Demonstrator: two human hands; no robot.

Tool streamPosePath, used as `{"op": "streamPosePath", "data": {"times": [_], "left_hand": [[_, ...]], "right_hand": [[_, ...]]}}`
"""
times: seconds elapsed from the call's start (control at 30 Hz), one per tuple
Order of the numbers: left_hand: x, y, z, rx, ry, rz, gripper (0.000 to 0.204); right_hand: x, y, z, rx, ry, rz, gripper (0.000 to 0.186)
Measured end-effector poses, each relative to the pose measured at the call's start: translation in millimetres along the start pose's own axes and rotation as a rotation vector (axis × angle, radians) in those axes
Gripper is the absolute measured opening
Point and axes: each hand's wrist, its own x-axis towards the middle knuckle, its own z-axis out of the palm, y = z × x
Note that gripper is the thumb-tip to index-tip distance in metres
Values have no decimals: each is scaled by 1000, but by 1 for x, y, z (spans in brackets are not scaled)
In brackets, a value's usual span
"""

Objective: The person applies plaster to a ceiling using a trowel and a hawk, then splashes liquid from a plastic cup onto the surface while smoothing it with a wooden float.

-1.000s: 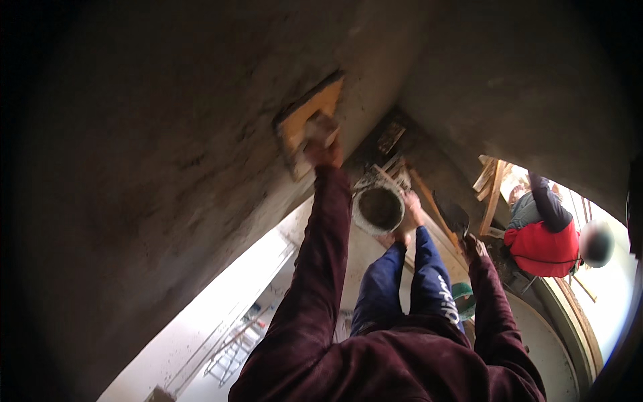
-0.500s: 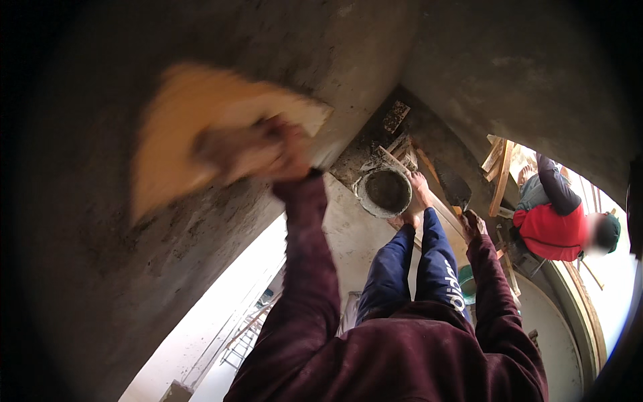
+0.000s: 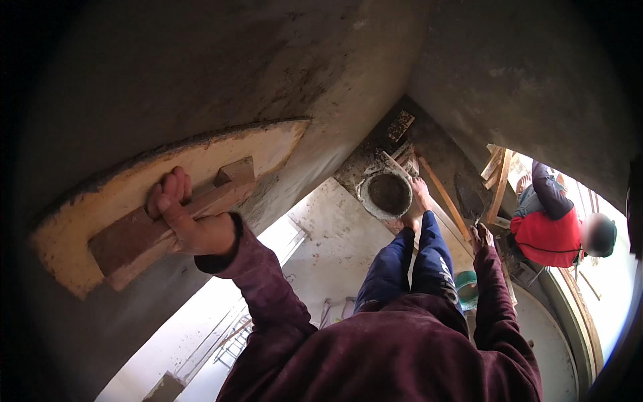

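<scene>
My left hand (image 3: pixel 182 218) is wrapped round the wooden handle of a large plastering float (image 3: pixel 271 144), which has a pale yellow board with dirty, worn edges. The board lies against or very close to the grey plastered wall (image 3: pixel 281 67) on the left; its working face is hidden. Lower down on the right, my right hand (image 3: pixel 482 238) grips a trowel (image 3: pixel 469 195) by its handle, the dark blade pointing away from me. Between my feet and the wall corner stands a round bucket (image 3: pixel 362 194), crusted with mortar and holding grey mix.
Wooden planks (image 3: pixel 445 197) lie around my feet. A green tub (image 3: pixel 465 288) sits by my right leg. On the right, a person in a red and dark top (image 3: pixel 550 234) crouches near upright boards (image 3: pixel 499 184). A second wall (image 3: pixel 516 74) meets the first at the corner.
The float has swept left and lower along the wall with my left hand, and its board has tilted. My right hand has shifted slightly, still with the trowel.
</scene>
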Motion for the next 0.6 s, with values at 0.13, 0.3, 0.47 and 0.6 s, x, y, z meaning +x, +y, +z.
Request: {"op": "streamPosePath", "data": {"times": [0.13, 0.3, 0.47, 0.6], "left_hand": [[-63, -38, 61, -72, 0, 20, 25], [-156, -86, 154, -555, -226, -527, 42], [-93, -19, 129, -660, -16, -537, 38], [6, 50, 73, -477, -46, -226, 18]], "right_hand": [[15, -17, 10, 19, -35, -80, 35], [6, -26, 1, -4, -68, -96, 34], [-14, -6, -26, -58, -29, -70, 35], [-10, 7, -34, -45, -23, -40, 34]]}}
